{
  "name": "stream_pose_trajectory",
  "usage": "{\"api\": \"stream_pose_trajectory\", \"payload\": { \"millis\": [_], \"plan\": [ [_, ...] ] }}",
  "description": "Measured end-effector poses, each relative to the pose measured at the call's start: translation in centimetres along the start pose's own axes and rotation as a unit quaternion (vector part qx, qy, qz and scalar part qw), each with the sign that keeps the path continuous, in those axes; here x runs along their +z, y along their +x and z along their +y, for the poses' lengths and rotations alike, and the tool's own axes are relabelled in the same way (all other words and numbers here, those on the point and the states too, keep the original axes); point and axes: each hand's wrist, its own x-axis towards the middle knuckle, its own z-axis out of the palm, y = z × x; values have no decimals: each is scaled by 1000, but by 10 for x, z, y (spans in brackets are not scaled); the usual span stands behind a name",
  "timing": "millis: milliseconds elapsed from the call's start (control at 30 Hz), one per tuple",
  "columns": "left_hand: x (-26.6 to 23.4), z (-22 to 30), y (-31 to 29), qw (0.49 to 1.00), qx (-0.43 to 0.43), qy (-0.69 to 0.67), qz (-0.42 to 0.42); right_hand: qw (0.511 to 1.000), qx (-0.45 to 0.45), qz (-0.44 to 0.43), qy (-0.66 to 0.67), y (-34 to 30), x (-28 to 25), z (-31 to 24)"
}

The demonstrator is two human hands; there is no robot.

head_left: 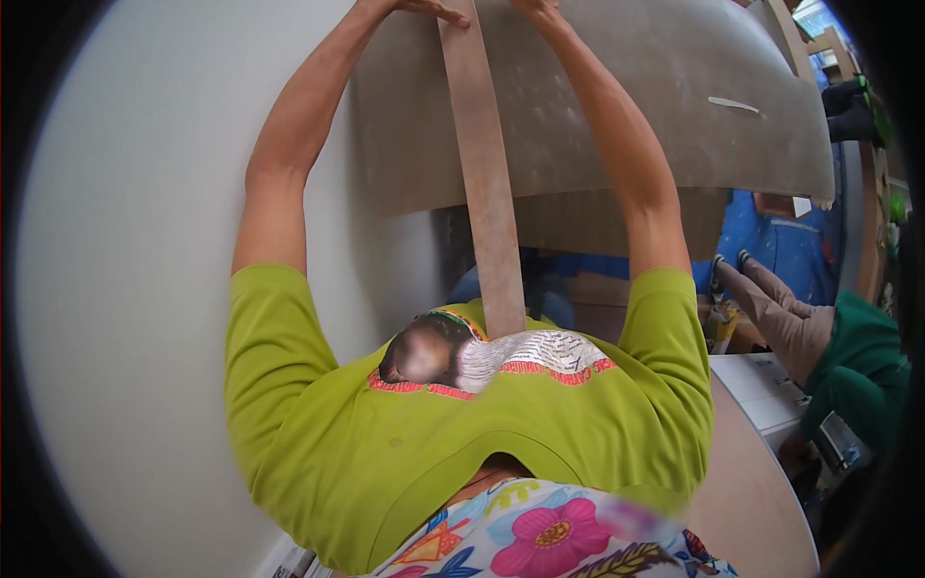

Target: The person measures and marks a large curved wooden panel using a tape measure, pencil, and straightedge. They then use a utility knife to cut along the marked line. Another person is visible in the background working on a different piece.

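Observation:
A long, narrow wooden strip lies across a large brown-grey sheet, and its near end overhangs the sheet's edge, close to my chest. At the top of the picture my left hand holds the strip, one digit stretched across its surface; the other fingers are mostly cut off. My right hand is over the sheet, just right of the strip. Its fingers lie beyond the picture's upper edge, so whatever they hold is hidden.
A pale wall runs close along my left. A thin light scrap lies on the sheet at right. Blue covering shows on the floor. Another person in a green top is at the right, near a white box-like surface.

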Motion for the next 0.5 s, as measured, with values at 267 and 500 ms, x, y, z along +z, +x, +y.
{"api": "stream_pose_trajectory", "payload": {
  "millis": [267,500],
  "plan": [
    [16,-24,4,999,9,46,18,995,-1,-50,84,6,35,-4],
    [3,-1,4,999,2,36,4,999,-15,-34,37,14,22,0]
  ]
}}
